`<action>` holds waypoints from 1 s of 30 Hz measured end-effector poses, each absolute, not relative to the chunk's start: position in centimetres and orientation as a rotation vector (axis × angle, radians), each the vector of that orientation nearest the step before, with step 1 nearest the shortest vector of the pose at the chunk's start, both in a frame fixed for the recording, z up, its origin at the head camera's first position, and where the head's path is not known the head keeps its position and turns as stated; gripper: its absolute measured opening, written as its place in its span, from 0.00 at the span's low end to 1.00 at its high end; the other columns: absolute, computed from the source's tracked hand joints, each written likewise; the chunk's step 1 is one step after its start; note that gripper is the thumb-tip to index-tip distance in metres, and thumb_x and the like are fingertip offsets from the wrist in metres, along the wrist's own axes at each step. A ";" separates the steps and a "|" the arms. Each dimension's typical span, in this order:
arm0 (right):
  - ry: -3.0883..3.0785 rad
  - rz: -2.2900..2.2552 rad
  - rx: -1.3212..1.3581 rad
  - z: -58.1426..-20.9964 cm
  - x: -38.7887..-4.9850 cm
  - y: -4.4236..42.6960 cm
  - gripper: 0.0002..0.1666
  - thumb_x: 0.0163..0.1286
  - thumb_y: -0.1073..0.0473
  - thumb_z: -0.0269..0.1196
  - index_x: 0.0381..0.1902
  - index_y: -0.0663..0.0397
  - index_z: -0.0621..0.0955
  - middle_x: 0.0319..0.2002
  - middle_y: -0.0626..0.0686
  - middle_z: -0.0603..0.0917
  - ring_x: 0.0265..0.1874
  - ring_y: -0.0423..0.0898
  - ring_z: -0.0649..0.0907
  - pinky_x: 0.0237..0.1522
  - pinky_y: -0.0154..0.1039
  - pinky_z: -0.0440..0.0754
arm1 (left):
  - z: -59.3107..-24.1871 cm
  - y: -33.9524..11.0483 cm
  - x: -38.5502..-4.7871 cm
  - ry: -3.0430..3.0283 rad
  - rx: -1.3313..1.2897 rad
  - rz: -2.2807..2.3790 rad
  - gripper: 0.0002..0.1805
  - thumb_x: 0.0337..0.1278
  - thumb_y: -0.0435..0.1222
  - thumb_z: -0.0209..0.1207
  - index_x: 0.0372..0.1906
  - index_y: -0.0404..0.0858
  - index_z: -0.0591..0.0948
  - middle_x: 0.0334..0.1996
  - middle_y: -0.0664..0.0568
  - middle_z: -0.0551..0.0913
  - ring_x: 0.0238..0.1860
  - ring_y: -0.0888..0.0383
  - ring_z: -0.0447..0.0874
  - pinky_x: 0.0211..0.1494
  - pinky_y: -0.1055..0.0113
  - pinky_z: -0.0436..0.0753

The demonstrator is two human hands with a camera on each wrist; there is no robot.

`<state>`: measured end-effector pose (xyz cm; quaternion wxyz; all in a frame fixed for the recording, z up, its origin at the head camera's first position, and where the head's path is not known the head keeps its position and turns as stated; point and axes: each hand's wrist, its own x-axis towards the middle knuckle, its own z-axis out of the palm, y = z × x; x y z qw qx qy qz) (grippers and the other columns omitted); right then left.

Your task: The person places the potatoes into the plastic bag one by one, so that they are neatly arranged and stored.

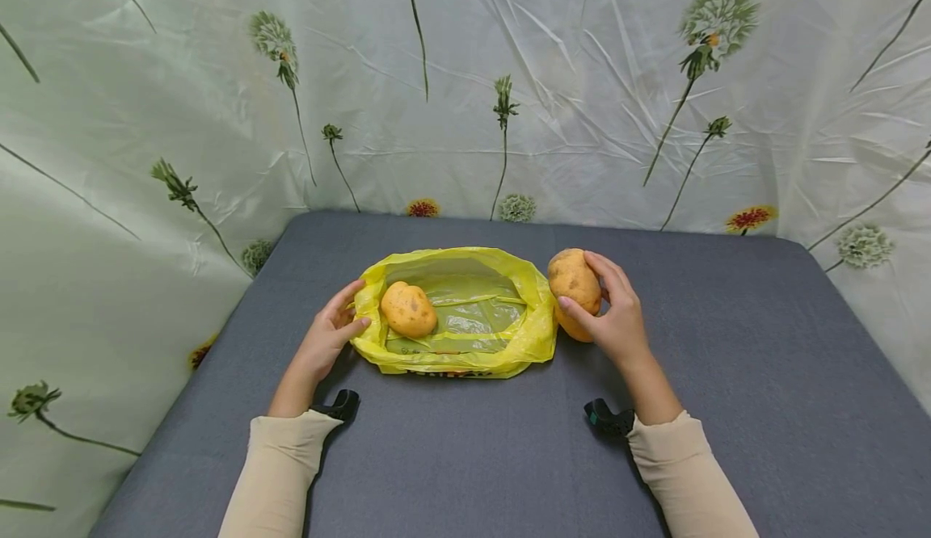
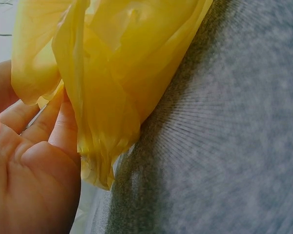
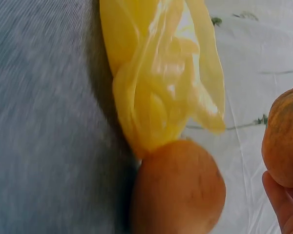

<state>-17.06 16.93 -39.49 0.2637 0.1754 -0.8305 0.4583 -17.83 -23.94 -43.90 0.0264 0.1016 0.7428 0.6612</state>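
While the left hand (image 1: 324,344) touches the yellow bag (image 1: 537,336) with loosely spread fingers in the head view, the right hand (image 1: 618,318) pinches 1 raised potato (image 1: 573,275); 1 inner potato (image 1: 409,309) lies inside. Left wrist: fingertips meet crumpled plastic. Right wrist: 1 outer potato (image 3: 178,192) sits beside the bag.

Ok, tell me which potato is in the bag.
The potato near the left hand, inside the yellow bag; the right hand holds a second potato; a third potato rests on the table outside.

A grey table (image 1: 473,457) stands before a pale, seemingly plastic sheet (image 1: 429,138) printed with flowers (image 1: 718,19).
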 end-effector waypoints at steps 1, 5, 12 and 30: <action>-2.243 1.242 0.492 -39.5 -17.2 16.6 0.41 0.48 0.65 0.70 0.61 0.57 0.68 0.59 0.55 0.68 0.54 0.50 0.69 0.43 0.46 0.73 | -43.9 -24.0 -17.8 2.296 0.315 2.042 0.34 0.57 0.25 0.53 0.68 0.36 0.55 0.66 0.43 0.53 0.52 0.59 0.65 0.50 0.76 0.67; -2.240 1.252 0.551 -39.5 -17.7 15.3 0.41 0.47 0.63 0.71 0.61 0.57 0.68 0.59 0.56 0.68 0.54 0.51 0.69 0.42 0.50 0.73 | -43.9 -24.0 -17.8 2.302 0.324 2.032 0.34 0.57 0.26 0.53 0.68 0.36 0.54 0.66 0.42 0.52 0.52 0.58 0.65 0.49 0.76 0.68; -2.213 1.286 0.643 -39.9 -18.6 13.1 0.41 0.48 0.61 0.71 0.60 0.59 0.68 0.58 0.57 0.68 0.54 0.52 0.70 0.45 0.49 0.74 | -43.1 -23.7 -17.5 2.263 0.282 2.042 0.34 0.58 0.23 0.51 0.68 0.35 0.53 0.67 0.43 0.52 0.54 0.54 0.63 0.48 0.77 0.67; -2.344 1.354 0.762 -41.4 -19.9 7.4 0.40 0.53 0.53 0.68 0.62 0.53 0.66 0.60 0.54 0.67 0.56 0.50 0.68 0.43 0.50 0.74 | -43.7 -23.9 -17.7 2.288 0.298 2.031 0.34 0.57 0.25 0.52 0.68 0.37 0.54 0.67 0.45 0.52 0.53 0.55 0.63 0.48 0.76 0.68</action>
